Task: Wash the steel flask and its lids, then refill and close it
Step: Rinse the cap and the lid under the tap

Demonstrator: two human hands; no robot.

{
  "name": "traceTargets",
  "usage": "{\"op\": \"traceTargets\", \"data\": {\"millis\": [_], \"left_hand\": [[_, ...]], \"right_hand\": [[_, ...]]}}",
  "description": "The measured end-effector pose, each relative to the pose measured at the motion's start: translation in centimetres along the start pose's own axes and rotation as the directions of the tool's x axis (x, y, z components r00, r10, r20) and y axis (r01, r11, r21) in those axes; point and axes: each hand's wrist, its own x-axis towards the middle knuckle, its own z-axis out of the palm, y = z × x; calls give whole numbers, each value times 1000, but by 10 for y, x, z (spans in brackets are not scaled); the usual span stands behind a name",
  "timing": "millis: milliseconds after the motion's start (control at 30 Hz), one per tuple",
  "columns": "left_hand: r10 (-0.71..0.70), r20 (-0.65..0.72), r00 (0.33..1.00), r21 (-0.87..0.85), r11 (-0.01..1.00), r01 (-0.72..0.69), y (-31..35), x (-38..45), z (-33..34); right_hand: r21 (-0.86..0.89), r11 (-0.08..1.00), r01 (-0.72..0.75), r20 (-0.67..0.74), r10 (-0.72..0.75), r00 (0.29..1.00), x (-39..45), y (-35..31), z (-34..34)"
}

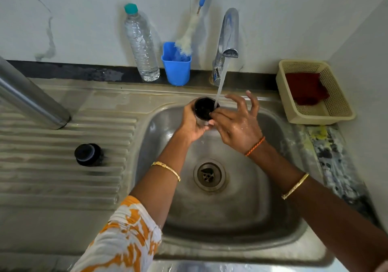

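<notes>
My left hand [192,123] grips the flask's cup lid [203,109], steel outside and black inside, mouth up under the running tap [227,40]. Water streams into the lid at its right edge. My right hand [235,120] touches the lid's rim with thumb and forefinger, its other fingers spread above. The steel flask [31,97] stands on the drainboard at the far left, its top out of frame. A black stopper lid [88,154] rests on the drainboard ridges.
A steel sink basin [241,187] with its drain lies below my hands. Against the wall stand a plastic water bottle [141,45] and a blue cup [176,66] holding a bottle brush [189,36]. A cream basket [315,91] with a red cloth sits right.
</notes>
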Motion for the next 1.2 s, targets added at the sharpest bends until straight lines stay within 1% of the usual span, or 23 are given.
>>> {"op": "traceTargets", "data": {"millis": [67, 133, 167, 200, 267, 300, 333, 433, 467, 600, 700, 767, 800, 833, 867, 900, 933, 967, 1000, 1033, 1067, 1133, 1200], "left_hand": [[99, 11, 995, 83, 991, -100, 1, 4, 5], [181, 19, 983, 155, 971, -182, 2, 9, 11], [197, 8, 980, 175, 965, -195, 5, 10, 12], [178, 7, 984, 191, 966, -176, 10, 9, 12], [19, 65, 998, 237, 971, -34, 19, 5, 9], [-59, 88, 994, 266, 963, 33, 23, 3, 6], [-96, 93, 991, 268, 961, 68, 23, 2, 4], [-73, 72, 995, 158, 986, 61, 17, 6, 1], [-71, 48, 996, 119, 991, 64, 13, 9, -2], [-91, -17, 996, -2, 996, 91, -5, 10, -27], [-66, -70, 995, -43, 997, 64, -16, 11, -37], [-40, -82, 996, -48, 998, 37, -18, 10, -32], [-14, -86, 996, 5, 1000, 14, -19, 10, -28], [36, -92, 995, 91, 995, -28, -21, 9, -23], [124, -88, 988, 192, 976, -105, -24, 7, -17], [244, -64, 968, 307, 927, -214, -28, 7, -13], [389, -2, 921, 448, 824, -347, -33, 6, -11], [523, 107, 846, 613, 635, -470, -38, 5, -12], [600, 240, 763, 749, 386, -539, -42, 6, -17], [628, 345, 697, 819, 161, -550, -44, 9, -23], [636, 404, 657, 843, 21, -538, -42, 11, -28], [606, 484, 632, 843, -127, -523, -34, 7, -30], [551, 566, 613, 819, -286, -498, -29, 7, -29]], "right_hand": [[103, 975, -199, 127, 186, 974, 7, -20, 1], [218, 887, -407, 183, 373, 910, 11, -39, 5], [244, 871, -426, 186, 389, 902, 9, -41, 5], [232, 903, -363, 161, 333, 929, 7, -37, 5], [108, 988, -107, 81, 98, 992, 1, -17, 6], [39, 999, -20, 67, 17, 998, 2, -5, 7], [4, 1000, -5, 78, 5, 997, 6, 4, 10], [-9, 980, -197, 63, 197, 978, 23, -4, 13], [21, 978, -209, 75, 207, 975, 25, -11, 14], [58, 993, -102, 127, 94, 987, 4, -13, 24], [84, 972, -221, 117, 211, 970, -2, -11, 26], [177, 926, -332, 151, 308, 939, -9, -19, 33], [267, 856, -442, 201, 399, 895, -13, -24, 37], [395, 712, -580, 272, 513, 814, -16, -28, 40], [548, 449, -706, 380, 619, 688, -16, -32, 40], [658, 79, -749, 519, 672, 528, -12, -34, 36], [662, -279, -696, 661, 656, 365, -7, -34, 31], [577, -548, -605, 788, 569, 235, -2, -33, 29], [468, -713, -522, 874, 462, 152, 0, -32, 29], [382, -795, -471, 919, 379, 107, 2, -31, 27], [326, -823, -464, 942, 322, 91, 3, -30, 27], [257, -819, -514, 962, 270, 51, 2, -28, 26], [210, -748, -629, 958, 285, -20, 7, -21, 26]]}}
